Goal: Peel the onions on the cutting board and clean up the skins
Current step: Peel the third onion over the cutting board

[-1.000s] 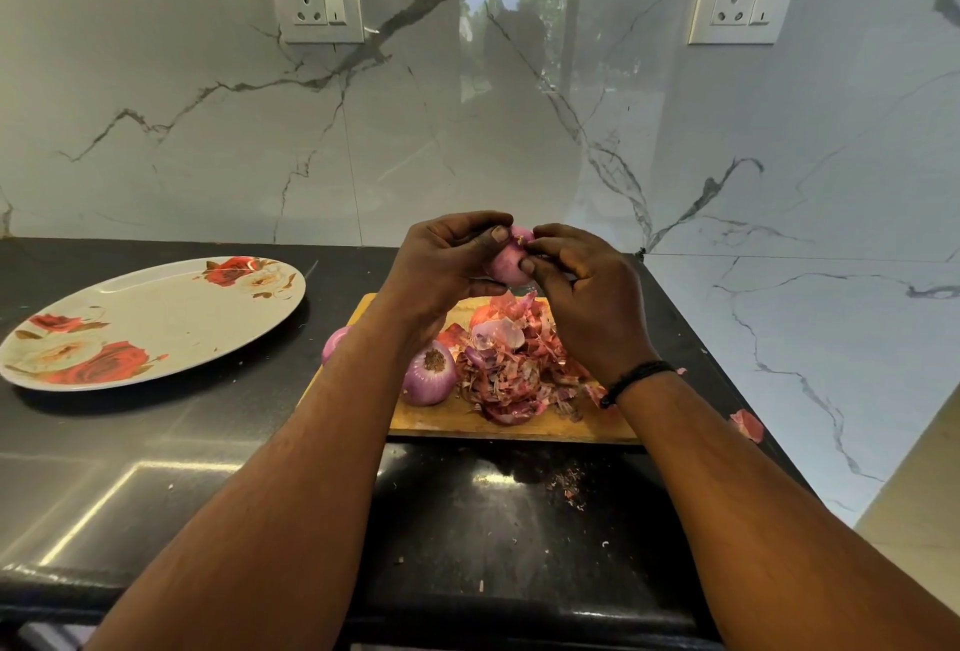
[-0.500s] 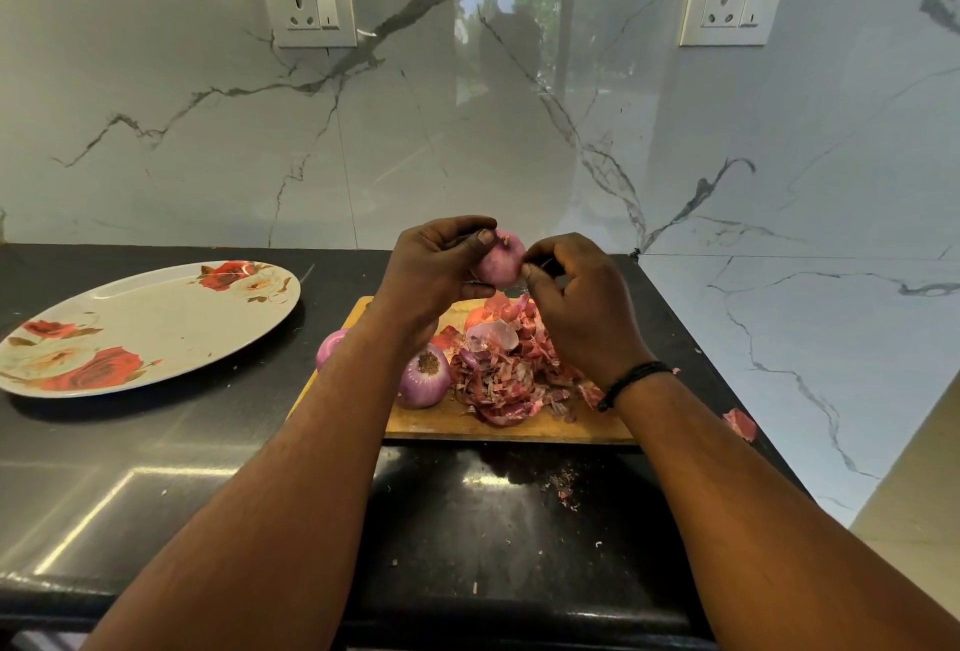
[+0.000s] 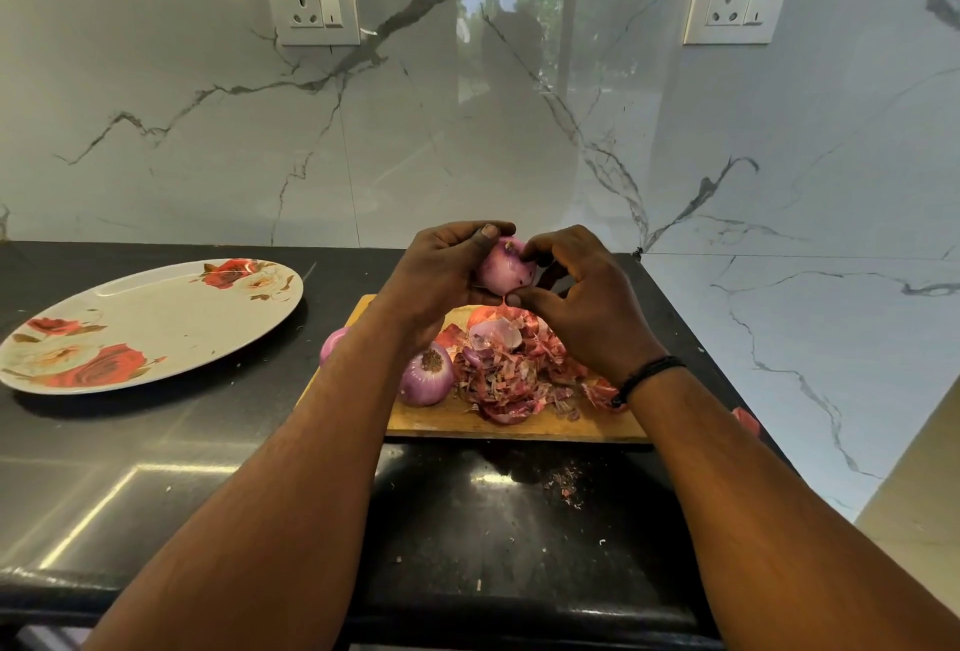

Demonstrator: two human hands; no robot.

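My left hand [image 3: 441, 276] grips a pink-purple onion [image 3: 504, 268] in the air above the wooden cutting board [image 3: 519, 426]. My right hand [image 3: 582, 307] touches the onion's top with a fingertip, and its thumb and finger pinch a thin strip of skin [image 3: 505, 301] at the onion's lower edge. A heap of reddish onion skins [image 3: 519, 370] covers the board's middle. A peeled onion [image 3: 427, 376] lies on the board left of the heap, and another onion [image 3: 332, 343] shows partly behind my left forearm.
A large oval plate with red roses [image 3: 145, 323] sits on the black counter [image 3: 156, 442] at the left. One skin scrap [image 3: 746, 419] lies near the counter's right edge and crumbs [image 3: 563, 484] lie in front of the board. The marble wall stands close behind.
The onion has turned in my hands and shows more of its face. My right thumb has dropped to its lower edge, where it pinches skin.
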